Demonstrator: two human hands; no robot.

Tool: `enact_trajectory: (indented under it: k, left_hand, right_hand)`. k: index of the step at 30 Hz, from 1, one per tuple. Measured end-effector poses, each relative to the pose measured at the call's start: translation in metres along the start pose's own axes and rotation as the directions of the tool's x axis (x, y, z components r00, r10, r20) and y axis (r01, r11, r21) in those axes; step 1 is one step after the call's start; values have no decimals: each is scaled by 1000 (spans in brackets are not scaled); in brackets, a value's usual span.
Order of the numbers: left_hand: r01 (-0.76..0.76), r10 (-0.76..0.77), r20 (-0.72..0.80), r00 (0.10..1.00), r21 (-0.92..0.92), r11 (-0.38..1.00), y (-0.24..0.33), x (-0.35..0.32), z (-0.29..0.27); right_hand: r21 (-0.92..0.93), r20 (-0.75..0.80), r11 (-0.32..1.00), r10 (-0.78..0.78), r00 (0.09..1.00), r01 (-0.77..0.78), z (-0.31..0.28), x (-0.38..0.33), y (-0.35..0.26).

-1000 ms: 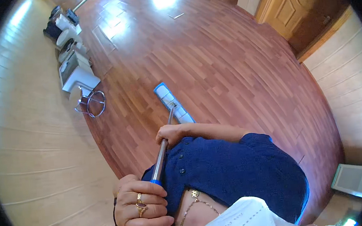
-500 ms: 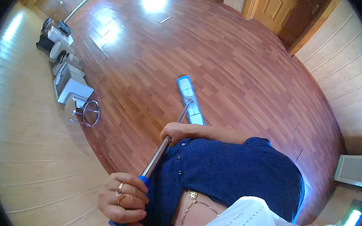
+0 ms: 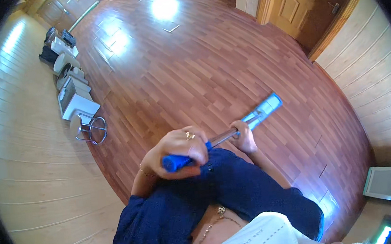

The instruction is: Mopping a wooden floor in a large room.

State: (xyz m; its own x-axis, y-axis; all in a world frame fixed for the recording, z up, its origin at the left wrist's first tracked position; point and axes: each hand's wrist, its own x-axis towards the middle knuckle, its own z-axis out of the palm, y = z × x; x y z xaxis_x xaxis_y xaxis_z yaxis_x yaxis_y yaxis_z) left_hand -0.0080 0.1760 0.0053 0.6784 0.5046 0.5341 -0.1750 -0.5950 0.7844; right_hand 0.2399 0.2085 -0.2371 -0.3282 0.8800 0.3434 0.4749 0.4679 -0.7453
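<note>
Your mop head (image 3: 263, 111) has open wooden floor (image 3: 200, 66) ahead and to both sides, wide free run toward the far end. On your left, a chrome stool (image 3: 90, 129) and a row of white boxes and appliances (image 3: 69, 82) line the panelled wall (image 3: 16, 151). On your right, a closed wooden door (image 3: 294, 6) and a white vent unit (image 3: 387, 182) by the wall.

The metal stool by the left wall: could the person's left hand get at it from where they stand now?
Probably not. The left hand is closed on the blue grip of the mop handle, and open wooden floor lies between it and the stool; a step closer looks needed.
</note>
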Motion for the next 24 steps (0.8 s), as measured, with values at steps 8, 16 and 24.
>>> enact_trajectory:
  k: [8, 16, 24]
  left_hand:
    - [137, -129, 151, 980, -42, 990, -18, 16, 25]
    - [118, -135, 143, 980, 126, 985, 0, -3, 27]
    - [281, -175, -279, 944, 403, 871, -32, -59, 22]
  right_hand:
    - [-9, -473, 982, 162, 866, -189, 11, -27, 7]
    - [22, -348, 1000, 1, 938, 7, 39, 1, 25]
    - [-12, -57, 991, -132, 990, 132, 118, 92, 45]
